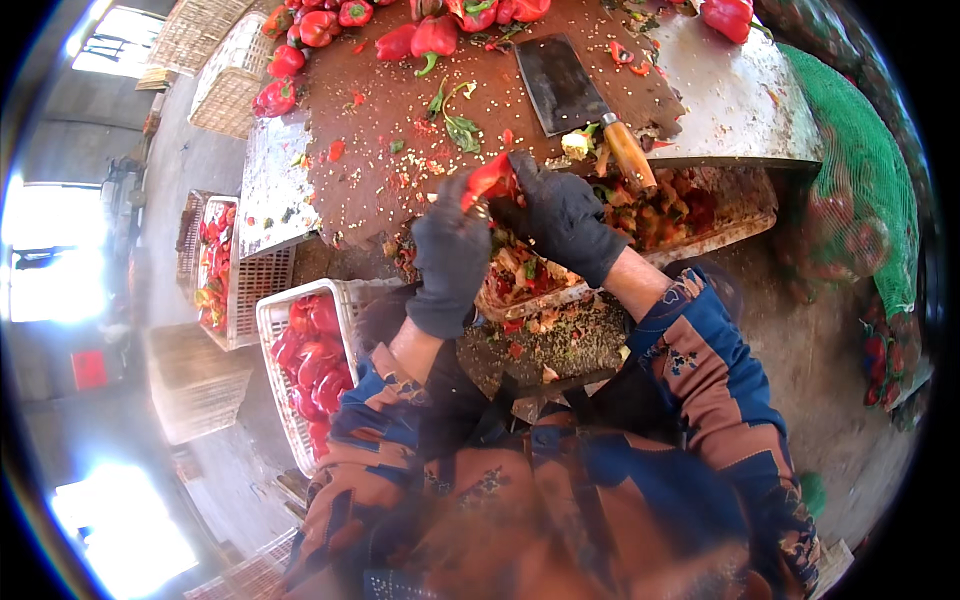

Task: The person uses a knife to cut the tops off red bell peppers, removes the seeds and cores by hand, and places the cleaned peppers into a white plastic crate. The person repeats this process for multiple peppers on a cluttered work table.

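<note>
My left hand [452, 255], in a dark glove, grips a piece of red bell pepper [489, 180] over the near edge of the worktable. On the pepper's other side my right hand [566, 217], gloved alike, is closed on it too; its fingertips are partly hidden. A cleaver with a dark blade [562, 84] and a wooden handle [628, 154] lies just beyond the right hand, its handle end jutting past the table edge. Beneath both hands sits a scrap tray [701, 244] with pepper cores, seeds and trimmings.
Whole red peppers [319, 28] lie along the far side of the seed-strewn brown board [352, 150]. At my left stands a white plastic crate [274, 375] of cut red peppers, with another filled crate [232, 337] behind it. A green mesh sack [862, 150] stands at right.
</note>
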